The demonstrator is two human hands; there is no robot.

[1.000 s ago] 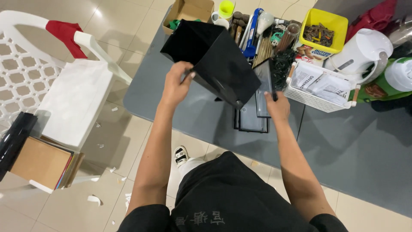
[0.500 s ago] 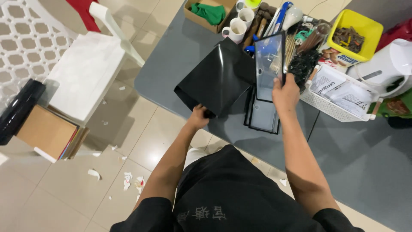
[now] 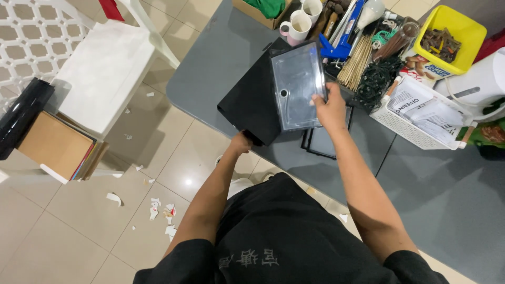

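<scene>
Gripping glossy black sheet (image 3: 252, 102) | left hand (image 3: 241, 143) | right hand (image 3: 331, 108) clasping clear panel (image 3: 299, 85)

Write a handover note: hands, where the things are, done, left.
Left hand: grips the black sheet at its near corner, over the grey table edge.
Right hand: holds the clear plastic panel by its right edge, above the sheet.
Black frame lies flat on the table under the right hand.
Done: both pieces are lifted.
Left: neither is set down.
</scene>
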